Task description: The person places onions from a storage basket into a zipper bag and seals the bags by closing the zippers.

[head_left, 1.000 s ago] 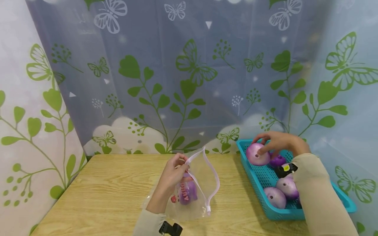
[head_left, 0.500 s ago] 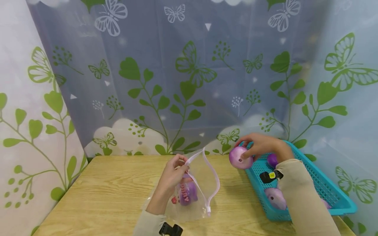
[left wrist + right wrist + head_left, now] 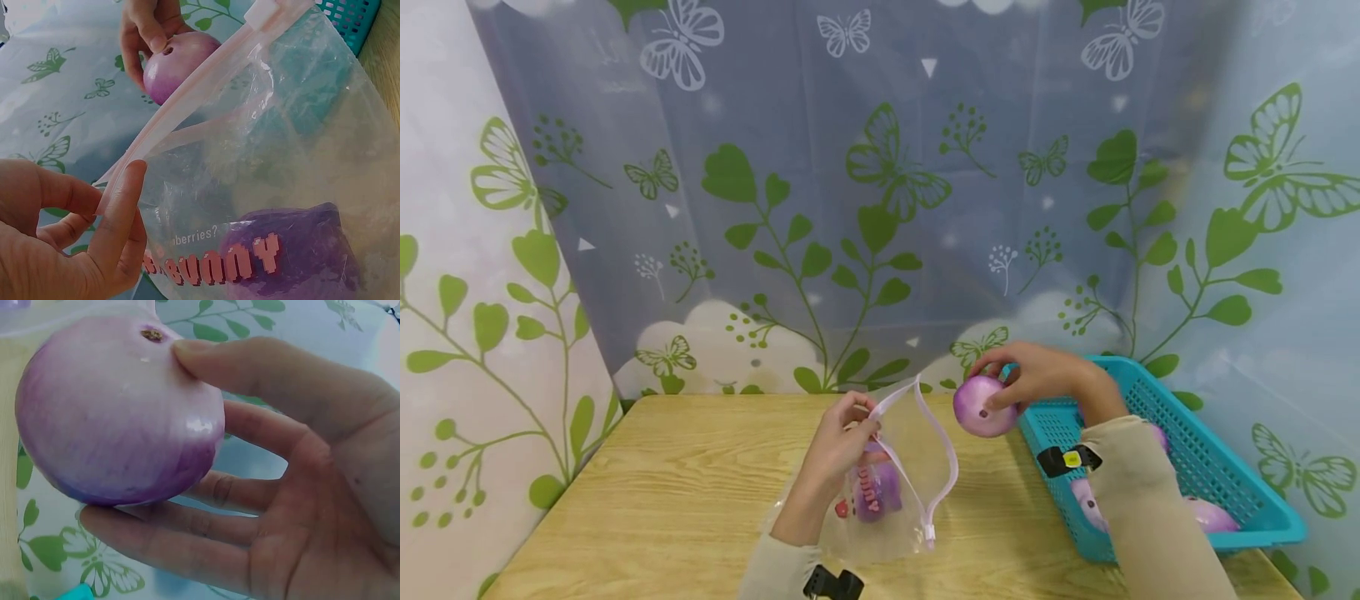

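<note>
- Purple onion (image 3: pixel 977 408) in the right hand (image 3: pixel 1037 372), between bag and basket, near the bag's mouth but apart from it.
- Right grip: clamped on the onion; thumb tip beside a small brown pit, fingers spread round the other side. Skin pale pink, deeper purple toward one end, glossy.
- Left hand (image 3: pixel 838 433): grip together on the bag's edge, thumb and fingers pinching the strip at the mouth.
- Bag (image 3: pixel 906 508): clear plastic, pale pink zip strip, mouth gaping toward the onion; slider (image 3: pixel 929 532) at the near end of the strip. Pinkish-red print reads "BUNNY".
- Purple item (image 3: pixel 880 490) inside the bag, behind the print; exact kind unclear through the plastic.
- Basket (image 3: pixel 1093 547): blue, slotted walls, at the right of the desk (image 3: pixel 662 483). Pink-purple round pieces (image 3: pixel 1212 515) inside, partly hidden by the right sleeve (image 3: pixel 1165 508).
- Desk: pale wood grain; butterfly-and-leaf curtain (image 3: pixel 775 83) behind.
</note>
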Demonstrator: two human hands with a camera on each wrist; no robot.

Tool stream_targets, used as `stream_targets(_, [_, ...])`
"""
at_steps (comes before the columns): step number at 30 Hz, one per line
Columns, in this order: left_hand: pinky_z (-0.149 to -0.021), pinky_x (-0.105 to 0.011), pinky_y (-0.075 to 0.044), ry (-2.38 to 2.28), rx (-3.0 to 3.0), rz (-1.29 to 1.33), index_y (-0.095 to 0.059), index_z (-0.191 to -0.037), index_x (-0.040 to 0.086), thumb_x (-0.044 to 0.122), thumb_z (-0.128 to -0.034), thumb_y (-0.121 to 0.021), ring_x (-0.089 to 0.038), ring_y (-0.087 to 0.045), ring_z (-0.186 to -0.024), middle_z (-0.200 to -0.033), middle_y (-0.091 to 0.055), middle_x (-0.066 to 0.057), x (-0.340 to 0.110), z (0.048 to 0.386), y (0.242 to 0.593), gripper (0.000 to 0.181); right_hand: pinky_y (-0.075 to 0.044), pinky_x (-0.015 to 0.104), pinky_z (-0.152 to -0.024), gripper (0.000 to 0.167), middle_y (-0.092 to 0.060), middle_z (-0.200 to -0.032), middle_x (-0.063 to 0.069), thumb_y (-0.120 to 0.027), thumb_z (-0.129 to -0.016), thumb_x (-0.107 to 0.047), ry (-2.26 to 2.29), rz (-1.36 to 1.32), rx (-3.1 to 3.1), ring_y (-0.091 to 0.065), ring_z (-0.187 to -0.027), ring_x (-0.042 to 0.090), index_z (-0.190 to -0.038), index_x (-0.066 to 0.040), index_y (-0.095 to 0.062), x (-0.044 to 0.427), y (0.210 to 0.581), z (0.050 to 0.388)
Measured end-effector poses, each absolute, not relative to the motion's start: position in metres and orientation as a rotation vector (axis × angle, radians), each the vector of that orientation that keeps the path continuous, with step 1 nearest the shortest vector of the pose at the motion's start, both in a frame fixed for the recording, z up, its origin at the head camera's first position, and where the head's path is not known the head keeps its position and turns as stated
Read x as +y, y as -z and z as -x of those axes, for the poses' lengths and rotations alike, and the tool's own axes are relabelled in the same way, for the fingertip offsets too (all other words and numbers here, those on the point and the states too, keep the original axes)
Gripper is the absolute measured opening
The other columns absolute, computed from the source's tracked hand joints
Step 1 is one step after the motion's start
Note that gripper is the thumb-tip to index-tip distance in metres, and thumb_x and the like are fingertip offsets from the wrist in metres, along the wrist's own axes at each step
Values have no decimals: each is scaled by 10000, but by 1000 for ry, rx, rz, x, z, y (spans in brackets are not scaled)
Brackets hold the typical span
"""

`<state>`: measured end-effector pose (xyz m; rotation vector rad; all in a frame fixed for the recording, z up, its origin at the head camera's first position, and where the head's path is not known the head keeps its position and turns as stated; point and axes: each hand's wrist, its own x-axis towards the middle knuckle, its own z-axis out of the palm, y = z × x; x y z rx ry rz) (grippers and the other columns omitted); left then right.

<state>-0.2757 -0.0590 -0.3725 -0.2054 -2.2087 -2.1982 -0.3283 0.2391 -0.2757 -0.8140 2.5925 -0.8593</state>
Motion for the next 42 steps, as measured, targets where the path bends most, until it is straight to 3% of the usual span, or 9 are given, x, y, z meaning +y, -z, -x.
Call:
stream_targets(7, [-658,-327,-677,2199,-2207,213,-563,-1109,-14,-31,-999,-544,-177,-598,-744,-980,-563,-106,-59,276,373,113,-638,335,-709,448,-634,-1139,158,-781,-897,-200,857,904,2594,-684,-876,188,-1305,-70,-652,224,279,323])
stream_targets(14, [-652,-315,-674,2201,-2206,216,-562,-1112,-12,-27,-1002,-543,-181,-592,-758,-985,-568,-108,-59,275,372,112,-647,331,-721,450,-645,-1154,171,-769,-885,-175,849,931,2584,-722,-991,277,-1305,-66,-647,208,281,317])
stream_targets(21, [-644,-307,-671,2194,-2211,216,-565,-1114,-10,-25,-1002,-543,-173,-585,-765,-984,-574,-112,-59,273,371,115,-636,291,-687,430,-657,-1148,148,-780,-889,-193,797,961,2621,-702,-932,210,-1293,-100,-665,196,282,314])
stream_targets(32, [-652,-315,-674,2208,-2198,220,-560,-1111,-15,-16,-1014,-538,-186,-601,-761,-978,-563,-106,-60,275,371,100,-650,292,-687,447,-662,-1126,146,-779,-894,-180,836,980,2606,-729,-952,233,-1307,-70,-646,185,285,308])
stream_targets(42, [-662,-328,-678,2208,-2198,221,-553,-1104,-17,-23,-1012,-533,-191,-610,-750,-989,-554,-120,-60,276,372,95,-639,260,-707,439,-702,-1131,133,-786,-880,-205,773,1044,2670,-738,-994,274,-1288,-108,-659,179,287,304])
